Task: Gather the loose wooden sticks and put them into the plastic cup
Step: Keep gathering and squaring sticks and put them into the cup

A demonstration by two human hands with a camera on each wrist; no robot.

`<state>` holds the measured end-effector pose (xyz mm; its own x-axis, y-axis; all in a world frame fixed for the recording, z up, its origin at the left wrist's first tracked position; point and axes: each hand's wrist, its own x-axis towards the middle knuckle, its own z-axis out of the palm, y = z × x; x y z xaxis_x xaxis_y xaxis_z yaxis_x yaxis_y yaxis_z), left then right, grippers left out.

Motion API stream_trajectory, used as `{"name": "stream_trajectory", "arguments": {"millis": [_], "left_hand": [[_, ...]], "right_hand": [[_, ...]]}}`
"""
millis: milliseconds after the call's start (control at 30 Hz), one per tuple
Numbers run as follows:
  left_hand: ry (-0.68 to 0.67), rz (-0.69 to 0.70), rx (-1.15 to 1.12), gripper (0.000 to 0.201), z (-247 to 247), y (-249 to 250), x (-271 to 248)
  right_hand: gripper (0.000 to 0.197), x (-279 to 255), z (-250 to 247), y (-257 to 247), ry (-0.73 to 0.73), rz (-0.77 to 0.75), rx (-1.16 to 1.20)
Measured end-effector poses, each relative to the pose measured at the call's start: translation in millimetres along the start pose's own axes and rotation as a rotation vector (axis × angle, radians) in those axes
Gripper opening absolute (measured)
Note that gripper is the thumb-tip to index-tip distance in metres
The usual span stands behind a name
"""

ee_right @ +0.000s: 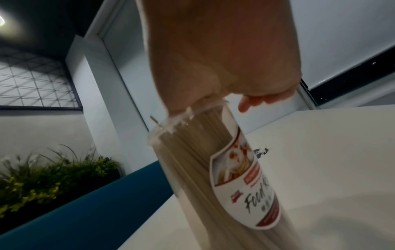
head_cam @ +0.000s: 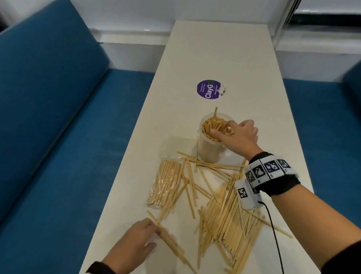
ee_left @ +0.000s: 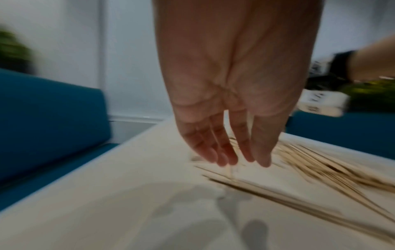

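Observation:
A clear plastic cup [head_cam: 210, 150] stands upright mid-table, packed with wooden sticks; its printed label shows in the right wrist view, cup [ee_right: 192, 169]. My right hand [head_cam: 222, 128] is over the cup mouth, thumb and fingers curled around stick tops there; the right hand [ee_right: 213, 94] hides its fingertips behind the rim. Loose wooden sticks [head_cam: 230, 217] lie scattered and piled in front of the cup. My left hand [head_cam: 153, 237] is at the near left, fingers straight, tips touching a few sticks [ee_left: 310, 165] on the table; left hand [ee_left: 239, 160] holds nothing.
A clear wrapper packed with sticks [head_cam: 166, 184] lies left of the pile. A purple round sticker [head_cam: 208, 89] sits beyond the cup. The narrow white table [head_cam: 220, 55] runs between blue benches [head_cam: 52, 110]. A black cable [head_cam: 274, 234] trails from my right wrist over the pile.

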<state>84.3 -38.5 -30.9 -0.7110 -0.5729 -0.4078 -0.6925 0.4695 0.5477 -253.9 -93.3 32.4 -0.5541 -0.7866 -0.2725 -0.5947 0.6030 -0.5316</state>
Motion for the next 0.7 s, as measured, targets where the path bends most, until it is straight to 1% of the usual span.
{"name": "stream_trajectory", "arguments": {"millis": [67,100,133,167,233,267,367,467,533,600,633,667,700], "left_hand": [[-0.103,0.119,0.151,0.034,5.8,9.7,11.7],[-0.142,0.15,0.234,0.044,10.6,13.0,15.2],[-0.171,0.155,0.381,0.05,13.4,16.7,18.2],[-0.181,0.147,0.482,0.054,15.9,18.7,22.1],[-0.19,0.213,0.572,0.062,25.5,18.1,26.8],[-0.202,0.233,0.602,0.062,27.3,18.6,27.1],[-0.236,0.208,0.679,0.049,31.5,15.5,27.0],[-0.273,0.163,0.713,0.047,28.7,11.6,30.3],[-0.272,0.144,0.665,0.049,31.8,3.3,32.2],[-0.273,0.173,0.594,0.053,28.6,12.0,29.6],[-0.242,0.184,0.5,0.051,23.4,22.3,26.7],[-0.186,0.167,0.385,0.041,21.2,31.4,27.7],[-0.155,0.165,0.327,0.031,22.4,36.0,31.2]], "right_hand": [[0.066,-12.6,-6.4,0.5,-0.008,-0.025,0.086],[0.068,-19.6,-10.0,3.1,0.013,-0.038,0.148],[0.07,-26.6,-14.0,6.4,0.046,-0.05,0.196],[0.072,-34.0,-18.6,10.0,0.087,-0.06,0.232],[0.069,-49.4,-26.0,20.6,0.166,-0.068,0.303],[0.063,-57.4,-28.5,27.3,0.195,-0.064,0.339],[0.045,-85.3,-28.9,52.4,0.215,-0.012,0.41],[0.033,-121.3,-20.3,82.0,0.15,0.065,0.42],[0.029,-147.0,-11.0,104.4,0.11,0.143,0.436],[0.026,-171.7,0.4,126.0,0.062,0.227,0.455],[0.025,-183.1,7.1,135.4,0.035,0.272,0.466],[0.023,-193.6,14.2,143.8,0.009,0.316,0.475],[0.023,-202.8,21.1,150.4,-0.018,0.357,0.484]]}}
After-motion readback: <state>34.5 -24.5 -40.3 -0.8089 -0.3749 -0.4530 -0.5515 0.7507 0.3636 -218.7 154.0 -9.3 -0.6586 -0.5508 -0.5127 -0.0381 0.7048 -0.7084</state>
